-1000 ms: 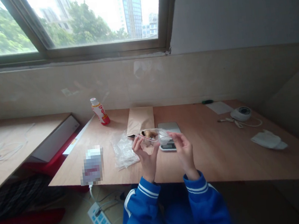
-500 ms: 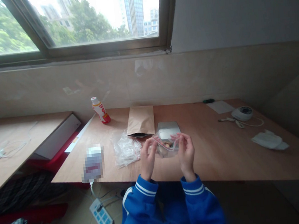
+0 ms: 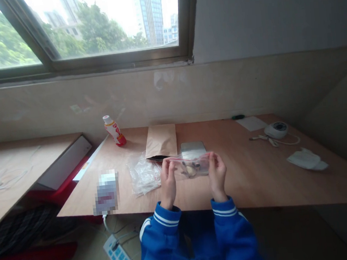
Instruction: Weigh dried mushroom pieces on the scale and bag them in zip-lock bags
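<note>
A small clear zip bag (image 3: pixel 191 167) with a red seal strip and a few brownish pieces inside is stretched upright between my hands above the wooden table (image 3: pixel 258 179). My left hand (image 3: pixel 168 183) pinches its left top corner and my right hand (image 3: pixel 217 175) pinches its right top corner. Both wear blue sleeves with white stripes. Just behind the bag sits a small kitchen scale (image 3: pixel 193 148). A brown paper pouch (image 3: pixel 160 142) lies flat to its left, mouth toward me.
A pile of clear plastic bags (image 3: pixel 144 176) lies left of my hands, with a blurred packet (image 3: pixel 106 192) further left. A small red-and-white bottle (image 3: pixel 114 130) stands at the back. On the right lie a white round device with cable (image 3: pixel 276 130), paper (image 3: pixel 252 123) and a white cloth (image 3: pixel 306 160).
My hands have come down toward me with the bag and pulled its top edge straight and level; a second ago the bag's mouth was held open higher up.
</note>
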Available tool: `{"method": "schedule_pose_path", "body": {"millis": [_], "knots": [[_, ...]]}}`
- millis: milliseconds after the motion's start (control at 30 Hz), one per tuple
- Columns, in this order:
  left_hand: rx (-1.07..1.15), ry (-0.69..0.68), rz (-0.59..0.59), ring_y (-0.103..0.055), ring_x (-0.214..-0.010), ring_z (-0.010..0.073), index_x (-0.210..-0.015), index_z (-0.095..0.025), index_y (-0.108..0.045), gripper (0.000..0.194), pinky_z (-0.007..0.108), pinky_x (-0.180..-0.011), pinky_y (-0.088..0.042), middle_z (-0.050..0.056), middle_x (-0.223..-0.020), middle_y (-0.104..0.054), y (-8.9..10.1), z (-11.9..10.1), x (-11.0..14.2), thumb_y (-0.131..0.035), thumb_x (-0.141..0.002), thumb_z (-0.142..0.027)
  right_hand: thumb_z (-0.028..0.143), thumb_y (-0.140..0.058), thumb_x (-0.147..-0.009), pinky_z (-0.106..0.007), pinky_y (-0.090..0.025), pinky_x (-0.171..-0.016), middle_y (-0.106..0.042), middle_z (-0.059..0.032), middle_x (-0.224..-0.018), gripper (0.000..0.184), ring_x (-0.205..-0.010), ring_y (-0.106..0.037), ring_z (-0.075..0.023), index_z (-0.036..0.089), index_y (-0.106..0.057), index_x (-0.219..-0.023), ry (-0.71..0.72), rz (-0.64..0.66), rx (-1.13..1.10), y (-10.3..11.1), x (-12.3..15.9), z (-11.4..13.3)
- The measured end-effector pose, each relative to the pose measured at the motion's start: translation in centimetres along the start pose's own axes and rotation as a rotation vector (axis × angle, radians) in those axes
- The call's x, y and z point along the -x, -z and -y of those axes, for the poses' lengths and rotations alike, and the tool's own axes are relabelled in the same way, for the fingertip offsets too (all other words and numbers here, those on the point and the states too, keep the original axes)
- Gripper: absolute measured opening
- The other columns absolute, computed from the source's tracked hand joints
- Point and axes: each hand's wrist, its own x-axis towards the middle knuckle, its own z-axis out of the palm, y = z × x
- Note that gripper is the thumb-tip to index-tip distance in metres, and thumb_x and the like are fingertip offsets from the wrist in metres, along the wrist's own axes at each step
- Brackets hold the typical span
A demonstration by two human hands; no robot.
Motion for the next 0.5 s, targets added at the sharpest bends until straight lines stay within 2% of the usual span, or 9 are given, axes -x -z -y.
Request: {"method": "schedule_pose_path", "body": {"millis": [100,233,300,367,500], "knots": [[0.022,-0.022,-0.031,-0.06,-0.078,0.0155,-0.082,-0.02,-0.057,0.027,0.028,-0.078,-0.047,0.0,-0.077,-0.062,-0.6,0.3,0.0,-0.044,-0.092,-0.042,0.058,-0.051,-0.084,-0.033,-0.053,-0.065,-0.071,-0.0084,-0.081,0.042,-0.071,-0.067,-0.0218,0.017,-0.061,-0.092,-0.014,0.042,-0.019,-0.5,-0.1,0.4],[0.05,-0.024,-0.186,-0.06,-0.068,0.0137,-0.08,-0.019,-0.056,0.027,0.026,-0.071,-0.048,-0.001,-0.07,-0.06,-1.1,0.3,0.0,-0.047,-0.09,-0.043,0.054,-0.057,-0.083,-0.036,-0.054,-0.074,-0.072,-0.0109,-0.098,0.049,-0.082,-0.069,-0.0234,0.016,-0.058,-0.114,-0.087,0.234,-0.14,-0.3,0.6,0.4],[0.081,0.001,-0.202,-0.062,-0.065,0.0137,-0.083,-0.019,-0.058,0.028,0.026,-0.069,-0.049,-0.001,-0.071,-0.061,-1.1,0.3,-0.1,-0.049,-0.089,-0.044,0.051,-0.06,-0.082,-0.037,-0.053,-0.08,-0.072,-0.01,-0.102,0.045,-0.09,-0.068,-0.0244,0.017,-0.06,-0.112,-0.127,0.269,-0.182,0.0,0.9,0.0],[0.112,0.03,-0.191,-0.064,-0.065,0.0142,-0.086,-0.018,-0.059,0.027,0.027,-0.068,-0.05,0.0,-0.074,-0.064,-0.9,0.3,0.0,-0.05,-0.088,-0.044,0.049,-0.062,-0.081,-0.038,-0.052,-0.084,-0.073,-0.0093,-0.099,0.039,-0.093,-0.068,-0.025,0.017,-0.065,-0.102,-0.15,0.247,-0.186,0.4,1.0,-0.3],[0.112,0.034,-0.184,-0.068,-0.077,0.0171,-0.088,-0.018,-0.062,0.026,0.03,-0.076,-0.051,0.002,-0.082,-0.068,-0.2,0.5,0.3,-0.053,-0.087,-0.042,0.049,-0.063,-0.08,-0.04,-0.051,-0.086,-0.074,-0.0106,-0.099,0.037,-0.095,-0.068,-0.0264,0.016,-0.069,-0.095,-0.146,0.198,-0.113,1.3,0.7,0.1]]}}
